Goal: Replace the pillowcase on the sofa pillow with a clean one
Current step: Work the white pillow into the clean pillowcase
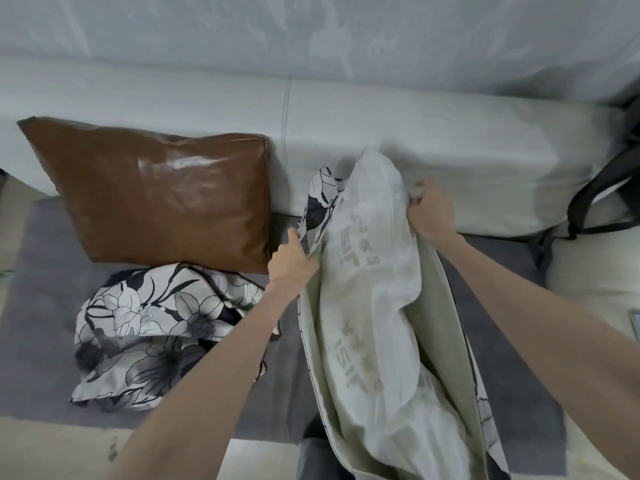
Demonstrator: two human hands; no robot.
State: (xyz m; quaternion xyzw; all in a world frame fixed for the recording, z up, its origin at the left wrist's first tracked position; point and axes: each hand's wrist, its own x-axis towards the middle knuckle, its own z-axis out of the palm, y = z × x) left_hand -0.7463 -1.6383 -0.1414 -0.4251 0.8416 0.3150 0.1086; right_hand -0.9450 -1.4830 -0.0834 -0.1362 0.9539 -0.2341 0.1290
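A white pillow insert with grey printed lettering stands on end on the sofa seat, partly inside a floral pillowcase whose pale inner lining shows along both sides. My left hand pinches the left edge of this pillowcase's opening. My right hand grips the upper right side of the insert where it meets the case's edge. A second black-and-white floral pillowcase lies crumpled on the seat to the left, untouched.
A brown leather cushion leans against the pale sofa backrest at the left. A grey throw covers the seat. A black bag strap hangs at the right edge.
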